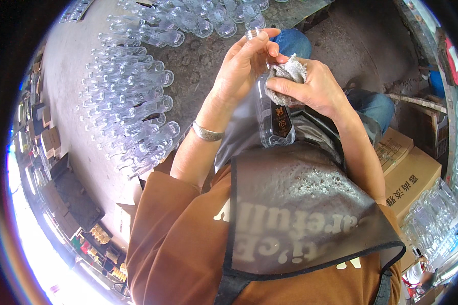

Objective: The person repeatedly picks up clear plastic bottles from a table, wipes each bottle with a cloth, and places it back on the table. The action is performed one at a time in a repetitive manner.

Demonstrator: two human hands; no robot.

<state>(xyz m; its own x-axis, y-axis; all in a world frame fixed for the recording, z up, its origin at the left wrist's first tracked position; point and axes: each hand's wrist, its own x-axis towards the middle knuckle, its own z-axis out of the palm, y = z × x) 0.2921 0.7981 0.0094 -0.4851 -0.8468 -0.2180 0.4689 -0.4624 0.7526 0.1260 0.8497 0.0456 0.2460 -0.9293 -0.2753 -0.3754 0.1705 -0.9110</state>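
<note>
A clear glass bottle [265,119] with a dark, pointed label lies tilted over my lap, its base toward me. My left hand [239,66], a silver bracelet [207,133] on its wrist, has its fingers closed round the neck end. Part of the neck is hidden behind those fingers. In my right hand [318,91] a crumpled grey cloth [291,71] is bunched and pressed against the bottle's shoulder, with the thumb on top. A dark translucent apron [285,198] covers my front below the bottle.
Many clear bottles [132,96] stand on the floor at the left and far side. Cardboard boxes [409,178] and more bottles [432,208] are at my right. A wooden frame [417,101] stands at the far right, and shelves [68,193] line the left.
</note>
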